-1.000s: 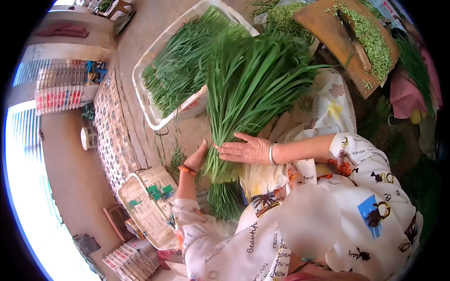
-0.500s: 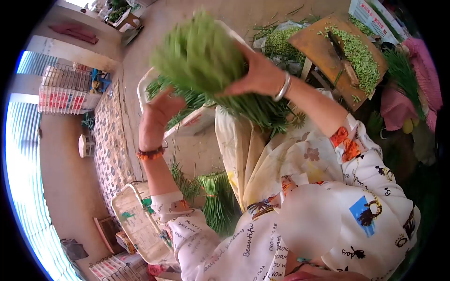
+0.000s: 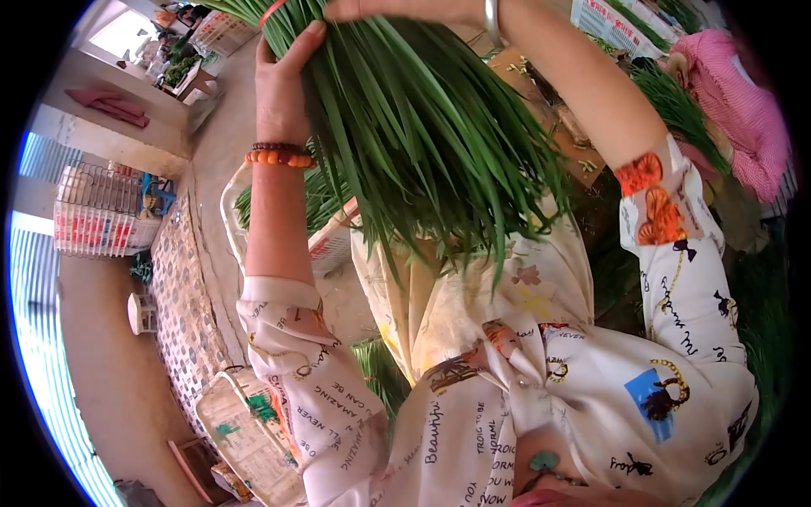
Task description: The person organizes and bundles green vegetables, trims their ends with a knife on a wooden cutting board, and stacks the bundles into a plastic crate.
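Note:
A large bunch of long green leaves (image 3: 422,127) hangs in front of me, its leaf tips pointing down and right, with a red band round its stems at the top. My left hand (image 3: 285,80), below an orange bead bracelet, is wrapped round the stem side of the bunch. At the top edge, my right hand (image 3: 380,10), with a silver bangle, lies against the bunch, partly cut off by the frame. Behind the leaves, a white crate (image 3: 232,203) holds more greens. Another green bundle (image 3: 380,372) stands low, beside my clothing.
A wooden board (image 3: 583,160) with chopped green pieces and a knife is partly hidden behind my right arm. A person in pink (image 3: 743,110) is at the right beside more greens. An empty-looking crate (image 3: 249,431) lies at lower left, and a small white stool (image 3: 142,313) at left.
Both hands have moved up with the bunch, which has turned so that its leaf tips now point down towards my lap. The person in pink shows more at the right.

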Motion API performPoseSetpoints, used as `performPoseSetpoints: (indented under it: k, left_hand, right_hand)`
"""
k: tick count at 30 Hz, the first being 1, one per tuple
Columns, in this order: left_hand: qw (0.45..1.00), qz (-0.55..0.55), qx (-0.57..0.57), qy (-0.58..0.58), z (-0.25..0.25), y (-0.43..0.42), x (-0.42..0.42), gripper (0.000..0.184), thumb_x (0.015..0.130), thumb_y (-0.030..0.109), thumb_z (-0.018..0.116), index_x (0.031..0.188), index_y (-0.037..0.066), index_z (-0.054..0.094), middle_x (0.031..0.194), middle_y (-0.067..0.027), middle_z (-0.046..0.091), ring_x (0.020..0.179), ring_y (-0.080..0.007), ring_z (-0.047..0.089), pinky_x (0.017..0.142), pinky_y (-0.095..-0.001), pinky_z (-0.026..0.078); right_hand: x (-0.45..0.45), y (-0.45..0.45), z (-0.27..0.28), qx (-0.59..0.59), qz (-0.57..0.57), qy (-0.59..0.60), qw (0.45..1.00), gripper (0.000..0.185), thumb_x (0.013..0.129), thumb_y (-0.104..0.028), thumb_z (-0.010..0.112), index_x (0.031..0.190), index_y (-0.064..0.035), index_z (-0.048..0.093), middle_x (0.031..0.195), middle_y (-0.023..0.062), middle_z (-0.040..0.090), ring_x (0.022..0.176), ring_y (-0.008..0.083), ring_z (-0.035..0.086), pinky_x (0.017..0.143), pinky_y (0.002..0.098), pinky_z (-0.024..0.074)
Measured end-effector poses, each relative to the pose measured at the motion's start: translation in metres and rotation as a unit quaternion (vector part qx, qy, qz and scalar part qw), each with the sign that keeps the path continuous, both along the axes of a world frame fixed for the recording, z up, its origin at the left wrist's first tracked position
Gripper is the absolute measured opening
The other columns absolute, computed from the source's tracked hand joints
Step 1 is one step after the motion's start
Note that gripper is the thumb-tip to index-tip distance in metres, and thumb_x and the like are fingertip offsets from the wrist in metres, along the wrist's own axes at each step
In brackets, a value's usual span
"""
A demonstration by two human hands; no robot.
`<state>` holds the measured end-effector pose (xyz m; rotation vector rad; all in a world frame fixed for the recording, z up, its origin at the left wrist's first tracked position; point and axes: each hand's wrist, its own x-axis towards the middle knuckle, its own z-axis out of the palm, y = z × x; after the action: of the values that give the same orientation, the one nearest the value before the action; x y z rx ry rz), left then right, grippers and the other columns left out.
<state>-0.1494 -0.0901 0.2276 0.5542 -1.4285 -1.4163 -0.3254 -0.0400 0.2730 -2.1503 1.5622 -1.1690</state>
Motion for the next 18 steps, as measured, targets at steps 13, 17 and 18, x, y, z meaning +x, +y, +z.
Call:
performPoseSetpoints:
  k: [13,17,18]
  left_hand:
    - [0.989,-0.004,0.12,0.089,-0.009,-0.031,0.022,0.022,0.077,0.013,0.057,0.093,-0.002,0.055,0.086,-0.0104,0.06,0.073,-0.0196,0.059,0.066,-0.0284,0.049]
    - [0.974,-0.047,0.18,0.128,-0.021,-0.042,0.033,0.022,0.079,0.016,0.056,0.093,0.0,0.055,0.086,-0.0084,0.06,0.071,-0.0194,0.059,0.065,-0.0292,0.049]
    - [0.972,-0.031,0.188,0.138,-0.021,-0.04,0.036,0.022,0.079,0.017,0.056,0.093,0.001,0.055,0.086,-0.0087,0.06,0.072,-0.0199,0.059,0.065,-0.0298,0.05]
  right_hand:
    - [0.003,0.012,-0.027,-0.129,-0.026,0.329,0.935,0.087,0.07,-0.017,0.056,0.134,-0.0185,-0.003,0.136,0.0197,0.012,0.124,0.0337,0.018,0.101,0.0398,0.0204]
    - [-0.002,0.016,-0.05,-0.315,0.192,0.437,0.82,0.049,0.07,-0.001,0.048,0.116,-0.018,0.045,0.123,0.0016,0.042,0.118,0.0193,0.033,0.098,0.0451,0.0239]
    - [-0.005,0.022,-0.053,-0.276,0.24,0.458,0.81,0.041,0.07,-0.001,0.048,0.108,-0.0155,0.049,0.12,0.0019,0.045,0.117,0.0195,0.034,0.099,0.0456,0.0234]
